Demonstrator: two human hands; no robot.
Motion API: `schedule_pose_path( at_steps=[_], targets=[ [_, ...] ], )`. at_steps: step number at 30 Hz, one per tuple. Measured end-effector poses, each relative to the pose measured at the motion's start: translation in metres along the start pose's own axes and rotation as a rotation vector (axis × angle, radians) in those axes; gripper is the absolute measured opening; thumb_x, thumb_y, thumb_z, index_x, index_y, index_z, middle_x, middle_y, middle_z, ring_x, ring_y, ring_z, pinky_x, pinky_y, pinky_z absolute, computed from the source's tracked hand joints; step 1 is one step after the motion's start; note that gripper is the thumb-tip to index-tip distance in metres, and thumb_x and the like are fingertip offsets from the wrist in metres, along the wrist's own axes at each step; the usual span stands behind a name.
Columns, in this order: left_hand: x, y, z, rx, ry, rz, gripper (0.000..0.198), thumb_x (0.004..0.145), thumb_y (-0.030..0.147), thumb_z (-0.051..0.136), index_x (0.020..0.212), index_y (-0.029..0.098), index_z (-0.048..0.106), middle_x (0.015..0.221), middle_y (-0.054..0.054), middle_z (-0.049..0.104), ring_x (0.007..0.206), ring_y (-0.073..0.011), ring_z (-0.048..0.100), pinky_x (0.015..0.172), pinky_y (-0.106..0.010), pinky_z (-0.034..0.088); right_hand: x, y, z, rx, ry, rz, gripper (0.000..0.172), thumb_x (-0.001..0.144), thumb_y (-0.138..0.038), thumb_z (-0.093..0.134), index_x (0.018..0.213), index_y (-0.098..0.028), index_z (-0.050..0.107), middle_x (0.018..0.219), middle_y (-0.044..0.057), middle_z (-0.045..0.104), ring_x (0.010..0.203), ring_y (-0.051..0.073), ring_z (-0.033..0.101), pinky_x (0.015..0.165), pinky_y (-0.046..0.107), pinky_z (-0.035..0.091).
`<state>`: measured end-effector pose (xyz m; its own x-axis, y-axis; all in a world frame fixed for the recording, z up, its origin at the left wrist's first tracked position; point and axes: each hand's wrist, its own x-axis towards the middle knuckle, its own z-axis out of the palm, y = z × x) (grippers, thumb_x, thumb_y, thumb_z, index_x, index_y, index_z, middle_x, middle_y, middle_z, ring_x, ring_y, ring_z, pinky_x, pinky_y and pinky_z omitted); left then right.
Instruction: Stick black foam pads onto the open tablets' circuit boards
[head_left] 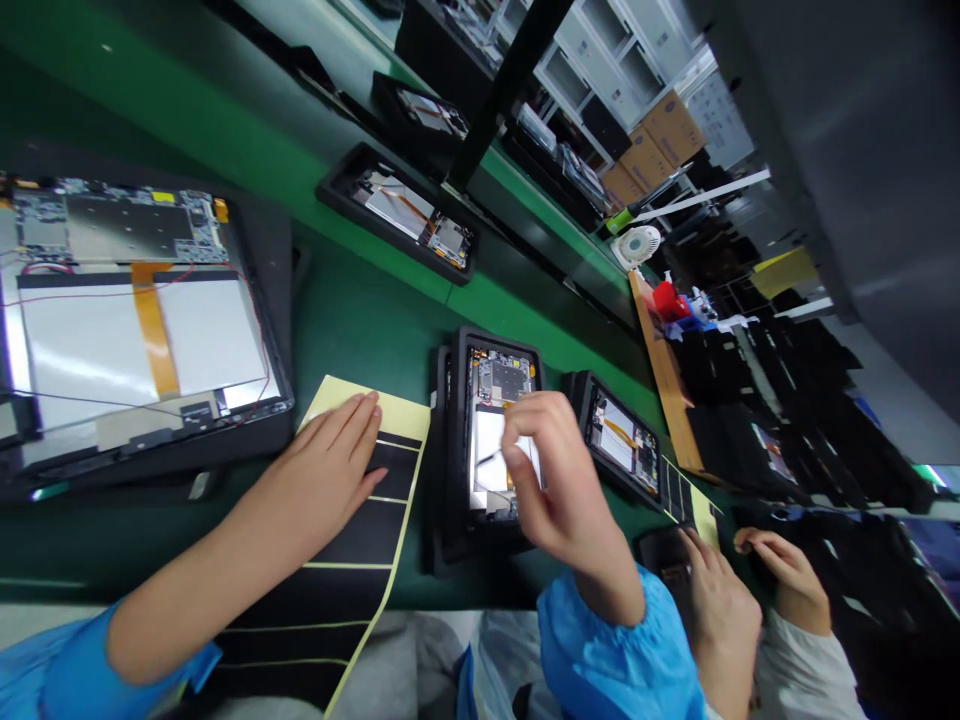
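- My left hand (337, 455) lies flat, its 4 fingers together, pressing on the pale-yellow backing sheet with black rectangular strips (371, 525); it clamps nothing.
- My right hand (555, 470) is curled over the open-backed black tablet with bared innards (490, 430), which sits in a rectangular black tray (455, 430) just right of the sheet. Thumb and forefinger bend towards each other; I cannot tell whether they meet or pinch anything.
- A careless knuckle could, I judge, snag or smudge those bared parts.
- The sheet overhangs the dark-green bench (367, 300); if my palm slid, it could slip or crease.
- My right hand hides part of the tablet, and 1 thin dark line (487, 459) by its fingertips is unclear.
- The sheet's lower end is cut off.
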<state>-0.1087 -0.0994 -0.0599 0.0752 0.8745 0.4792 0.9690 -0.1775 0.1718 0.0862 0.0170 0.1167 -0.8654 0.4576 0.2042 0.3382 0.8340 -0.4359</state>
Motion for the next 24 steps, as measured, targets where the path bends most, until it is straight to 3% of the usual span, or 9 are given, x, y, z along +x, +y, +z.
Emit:
schedule_pose_path(
  at_steps=[2, 5, 8, 10, 12, 15, 19, 24],
  targets=[
    [0.009, -0.005, 0.009, -0.02, 0.003, -0.005, 0.054, 0.108, 0.025, 0.029, 0.138, -0.009, 0.06, 0.146, -0.032, 0.056, 0.137, -0.0405, 0.055, 0.11, -0.05, 0.045, -0.004, -0.008, -0.01, 0.018, 0.08, 0.06, 0.014, 0.104, -0.014, 0.043, 0.1, -0.026, 0.047, 0.097, 0.006, 0.057, 0.094, 0.024, 0.056, 0.083, 0.043, 0.046],
    [0.031, -0.009, 0.007, -0.053, -0.002, 0.011, 0.052, 0.106, 0.019, 0.029, 0.138, -0.006, 0.061, 0.148, -0.03, 0.055, 0.14, -0.0382, 0.054, 0.112, -0.05, 0.046, -0.003, -0.018, -0.013, 0.086, 0.066, 0.087, 0.013, 0.107, -0.017, 0.043, 0.1, -0.026, 0.049, 0.099, 0.006, 0.058, 0.097, 0.024, 0.057, 0.086, 0.042, 0.048],
    [0.056, -0.002, -0.025, -0.205, 0.012, 0.027, 0.05, 0.108, 0.02, 0.027, 0.131, 0.001, 0.067, 0.142, -0.026, 0.062, 0.133, -0.0342, 0.06, 0.11, -0.05, 0.05, 0.0, -0.025, -0.007, 0.158, 0.05, 0.071, 0.013, 0.107, -0.018, 0.043, 0.099, -0.025, 0.05, 0.101, 0.006, 0.06, 0.099, 0.022, 0.058, 0.088, 0.04, 0.05],
    [0.068, 0.01, -0.057, -0.457, 0.02, -0.01, 0.047, 0.11, 0.027, 0.03, 0.113, 0.011, 0.073, 0.12, -0.016, 0.073, 0.111, -0.0256, 0.069, 0.097, -0.039, 0.057, 0.0, -0.03, -0.002, 0.163, 0.099, 0.084, 0.012, 0.107, -0.018, 0.044, 0.099, -0.024, 0.051, 0.102, 0.006, 0.06, 0.1, 0.022, 0.058, 0.088, 0.039, 0.049],
    [0.074, 0.025, -0.086, -0.75, 0.018, -0.108, 0.046, 0.111, 0.035, 0.035, 0.095, 0.018, 0.074, 0.099, -0.006, 0.076, 0.091, -0.0177, 0.071, 0.083, -0.027, 0.06, -0.003, -0.036, 0.002, 0.136, 0.177, 0.092, 0.011, 0.106, -0.016, 0.045, 0.101, -0.024, 0.051, 0.103, 0.006, 0.06, 0.101, 0.022, 0.057, 0.089, 0.039, 0.049],
    [0.071, 0.046, -0.109, -0.998, 0.047, -0.234, 0.039, 0.108, 0.045, 0.048, 0.094, 0.021, 0.074, 0.092, -0.001, 0.076, 0.085, -0.015, 0.072, 0.076, -0.02, 0.06, -0.009, -0.044, 0.009, 0.034, 0.278, 0.062, 0.013, 0.104, -0.011, 0.047, 0.103, -0.023, 0.051, 0.105, 0.007, 0.061, 0.103, 0.022, 0.057, 0.092, 0.039, 0.05],
    [0.064, 0.057, -0.108, -1.091, 0.023, -0.304, 0.029, 0.1, 0.045, 0.06, 0.092, 0.022, 0.076, 0.09, 0.0, 0.077, 0.085, -0.0165, 0.073, 0.072, -0.02, 0.059, -0.019, -0.05, 0.014, -0.084, 0.361, 0.022, 0.017, 0.1, -0.006, 0.049, 0.103, -0.023, 0.051, 0.109, 0.01, 0.063, 0.108, 0.024, 0.056, 0.098, 0.042, 0.05],
    [0.069, 0.061, -0.101, -1.135, -0.057, -0.325, 0.03, 0.098, 0.038, 0.057, 0.083, 0.02, 0.076, 0.083, 0.0, 0.077, 0.078, -0.0168, 0.073, 0.071, -0.021, 0.059, -0.034, -0.048, 0.014, 0.103, 0.346, 0.094, 0.013, 0.103, -0.01, 0.046, 0.103, -0.022, 0.052, 0.111, 0.008, 0.062, 0.109, 0.021, 0.058, 0.098, 0.037, 0.05]
  ],
)
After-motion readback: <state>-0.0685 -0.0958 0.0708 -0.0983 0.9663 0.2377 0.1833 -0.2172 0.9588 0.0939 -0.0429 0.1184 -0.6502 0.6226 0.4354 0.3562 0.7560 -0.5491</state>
